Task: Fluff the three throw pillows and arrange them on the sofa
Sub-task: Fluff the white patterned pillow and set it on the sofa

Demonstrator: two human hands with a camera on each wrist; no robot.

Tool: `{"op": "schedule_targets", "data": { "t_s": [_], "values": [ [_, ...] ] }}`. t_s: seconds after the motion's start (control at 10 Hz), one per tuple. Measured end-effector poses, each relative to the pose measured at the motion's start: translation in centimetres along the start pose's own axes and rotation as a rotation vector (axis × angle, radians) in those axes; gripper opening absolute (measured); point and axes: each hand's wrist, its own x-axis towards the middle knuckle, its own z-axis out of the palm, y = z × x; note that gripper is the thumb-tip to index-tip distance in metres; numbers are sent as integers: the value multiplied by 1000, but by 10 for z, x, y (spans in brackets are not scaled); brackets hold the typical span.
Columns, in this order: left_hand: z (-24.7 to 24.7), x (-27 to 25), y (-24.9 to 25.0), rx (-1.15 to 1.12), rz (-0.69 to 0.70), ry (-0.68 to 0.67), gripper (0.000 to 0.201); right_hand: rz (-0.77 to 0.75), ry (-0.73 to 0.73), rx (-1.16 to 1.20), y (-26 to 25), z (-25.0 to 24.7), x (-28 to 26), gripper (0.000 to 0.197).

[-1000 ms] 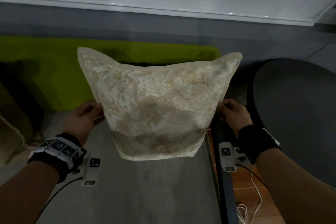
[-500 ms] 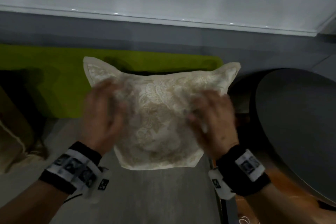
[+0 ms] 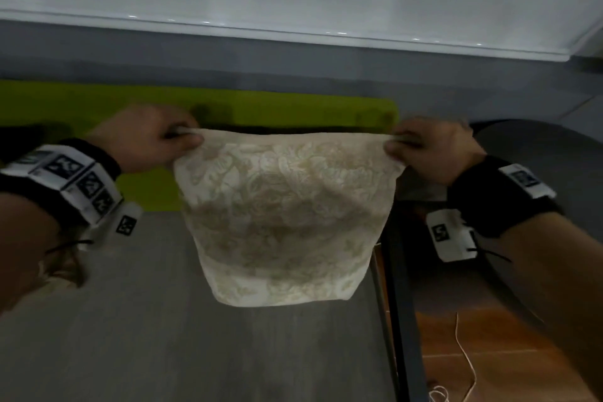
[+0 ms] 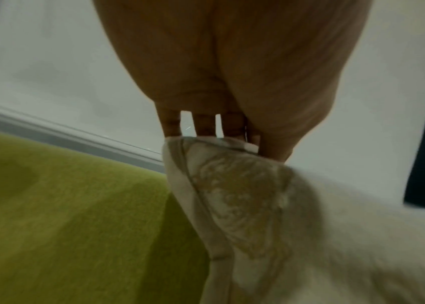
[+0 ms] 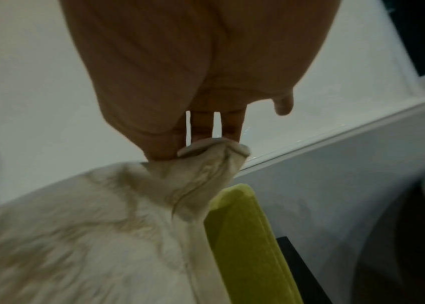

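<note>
Your left hand [image 3: 146,137] and right hand [image 3: 430,148] pinch the cream pillow's [image 3: 284,215] top corners; fluffing underway, none visibly arranged yet

no readable text, labels or numbers

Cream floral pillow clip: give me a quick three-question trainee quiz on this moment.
1. True or false: the cream floral pillow lies flat on the grey seat.
2. Which parts of the pillow do the left hand and right hand pinch?
3. What colour is the cushion behind the pillow: A) red B) lime green C) blue?

Key: 1. False, it hangs in the air. 2. Its two upper corners. 3. B.
</note>
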Motion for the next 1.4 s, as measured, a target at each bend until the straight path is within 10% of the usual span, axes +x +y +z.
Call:
{"op": "schedule_targets", "data": {
  "t_s": [0.1, 0.3, 0.4, 0.5, 0.6, 0.7, 0.8, 1.0, 1.2, 1.4],
  "values": [
    [-8, -3, -14, -175, -50, 124, 17, 30, 66, 138, 14, -19, -9, 26],
    [15, 10, -34, -205, -136, 442, 33, 18, 250, 100, 8, -11, -8, 29],
    [47, -21, -45, -492, -423, 640, 38, -148, 465, 52, -11, 0, -23, 39],
    [100, -79, -42, -648, -690, 527, 45, -475, 486, 68, -55, 12, -46, 41],
    [154, -129, -4, -751, -830, 115, 36, -719, 238, 96, -106, 35, -60, 61],
    [211, -162, 34, -922, -845, -401, 40, -535, -101, -2, -130, 42, -54, 115],
    [270, -161, 64, -1305, -757, -538, 77, -276, -235, -54, -128, 39, -36, 153],
    [251, -149, 107, -1620, -676, -96, 87, -130, -167, 31, -100, 28, -51, 150],
    [182, -151, 66, -1744, -623, 674, 99, -48, -44, 771, -69, 27, -87, 135],
    [91, -139, 62, -1287, -691, 875, 21, -31, -92, 1014, -83, 61, -120, 88]
  ]
}}
